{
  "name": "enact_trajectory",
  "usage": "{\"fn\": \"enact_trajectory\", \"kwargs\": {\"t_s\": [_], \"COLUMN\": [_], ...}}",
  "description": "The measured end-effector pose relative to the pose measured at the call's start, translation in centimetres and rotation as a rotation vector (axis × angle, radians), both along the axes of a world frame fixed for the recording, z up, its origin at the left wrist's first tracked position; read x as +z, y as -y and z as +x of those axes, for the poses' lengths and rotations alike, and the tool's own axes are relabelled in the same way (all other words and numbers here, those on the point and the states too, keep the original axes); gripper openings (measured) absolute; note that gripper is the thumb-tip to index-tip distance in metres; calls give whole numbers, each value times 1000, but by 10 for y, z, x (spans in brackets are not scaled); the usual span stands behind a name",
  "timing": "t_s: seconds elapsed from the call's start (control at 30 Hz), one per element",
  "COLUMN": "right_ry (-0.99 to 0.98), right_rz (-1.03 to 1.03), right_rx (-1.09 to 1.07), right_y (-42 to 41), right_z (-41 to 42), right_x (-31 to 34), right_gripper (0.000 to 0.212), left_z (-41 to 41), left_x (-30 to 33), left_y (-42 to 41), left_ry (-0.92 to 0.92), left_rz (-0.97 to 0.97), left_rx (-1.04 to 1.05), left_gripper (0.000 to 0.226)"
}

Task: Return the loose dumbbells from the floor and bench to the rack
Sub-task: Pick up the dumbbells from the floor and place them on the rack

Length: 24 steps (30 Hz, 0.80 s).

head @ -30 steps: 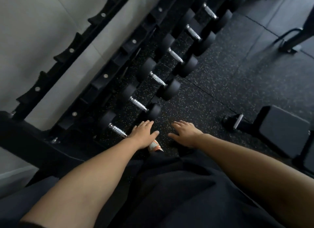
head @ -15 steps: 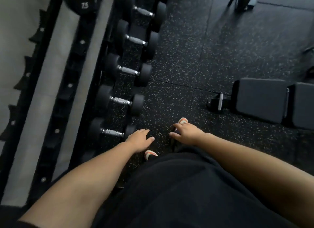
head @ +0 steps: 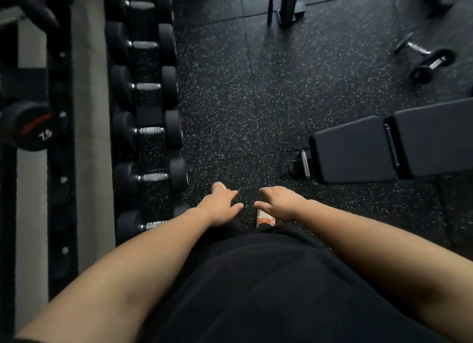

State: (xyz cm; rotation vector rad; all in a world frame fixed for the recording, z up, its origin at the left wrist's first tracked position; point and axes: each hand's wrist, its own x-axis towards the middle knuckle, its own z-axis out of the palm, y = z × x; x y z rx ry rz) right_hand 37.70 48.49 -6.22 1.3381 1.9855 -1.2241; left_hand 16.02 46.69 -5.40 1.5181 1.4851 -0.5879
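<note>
Two small loose dumbbells (head: 432,63) lie on the speckled floor at the far right, beyond the bench. The black rack (head: 61,163) runs along the left; its lowest row holds several black dumbbells (head: 149,131) with chrome handles, and a dumbbell marked 7.5 (head: 27,126) sits on an upper tier. My left hand (head: 220,207) and my right hand (head: 280,202) hang in front of me over the floor. Both are empty with the fingers loosely apart.
A black padded bench (head: 384,148) stands at the right, its front foot (head: 300,163) on the floor. Another machine's metal base (head: 288,9) is at the top. My shoes (head: 265,218) show under my hands. A grey wall strip (head: 92,112) lies behind the rack.
The view has swung right and away from the rack. The bench has come nearer and the loose dumbbells have come into view. My hands stay empty in front of me.
</note>
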Motion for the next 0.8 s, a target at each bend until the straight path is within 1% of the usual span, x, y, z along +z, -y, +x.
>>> {"fn": "enact_trajectory", "kwargs": {"t_s": [0.07, 0.2, 0.33, 0.5, 0.67, 0.8], "right_ry": [13, 40, 73, 77, 101, 103], "right_rz": [7, -5, -10, -12, 59, 34], "right_rx": [-23, -93, -154, -318, -429, -567], "right_y": [-23, -72, -132, -209, -279, -318], "right_z": [1, -1, -10, -22, -17, 1], "right_x": [-2, -8, -10, 2, 14, 17], "right_gripper": [68, 67, 69, 69, 66, 75], "left_z": [-2, -10, -25, -38, -29, 1], "left_x": [-3, -9, -17, -17, -21, -25], "left_y": [-30, -95, -170, -268, -369, -438], "left_ry": [5, -4, 33, 54, 47, 60], "left_rz": [5, 36, 65, 74, 100, 111], "left_rx": [-33, -115, -171, -293, -418, -513], "left_gripper": [72, 68, 61, 49, 67, 71]}}
